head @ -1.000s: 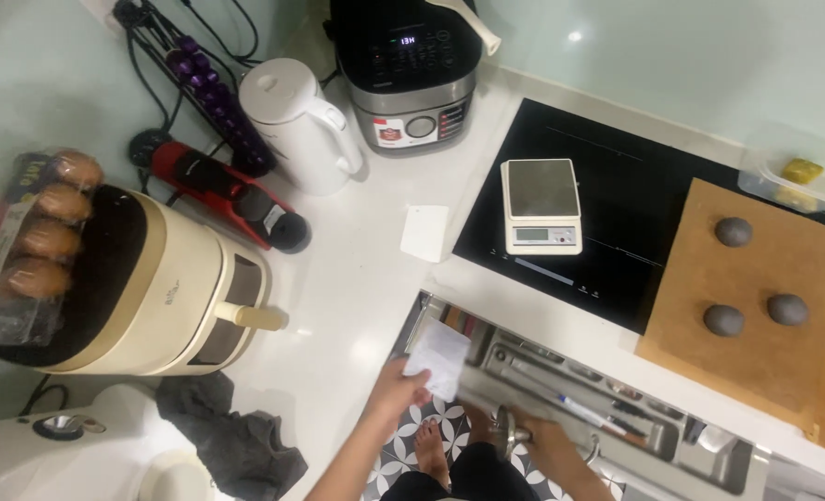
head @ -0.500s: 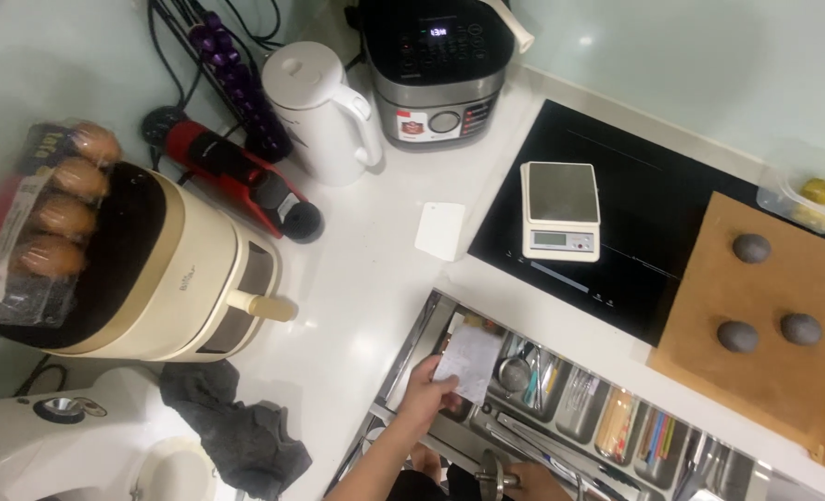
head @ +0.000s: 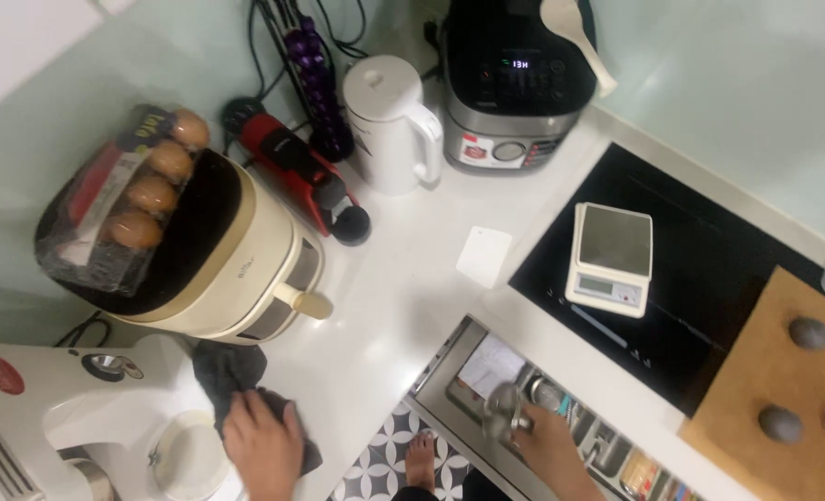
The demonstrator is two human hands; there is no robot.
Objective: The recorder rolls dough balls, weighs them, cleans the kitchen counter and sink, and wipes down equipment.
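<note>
While left hand (head: pixel 262 445) presses dark cloth (head: pixel 232 376), right hand (head: pixel 547 443) grips metal utensil (head: pixel 502 411).

A white kettle (head: pixel 389 122) stands beside a black cooker (head: pixel 515 79); a scale (head: pixel 609 257) sits on the hob (head: pixel 700 306).

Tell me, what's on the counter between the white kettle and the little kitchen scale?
A small white paper square lies between the kettle and the scale, seen in the head view.
</note>
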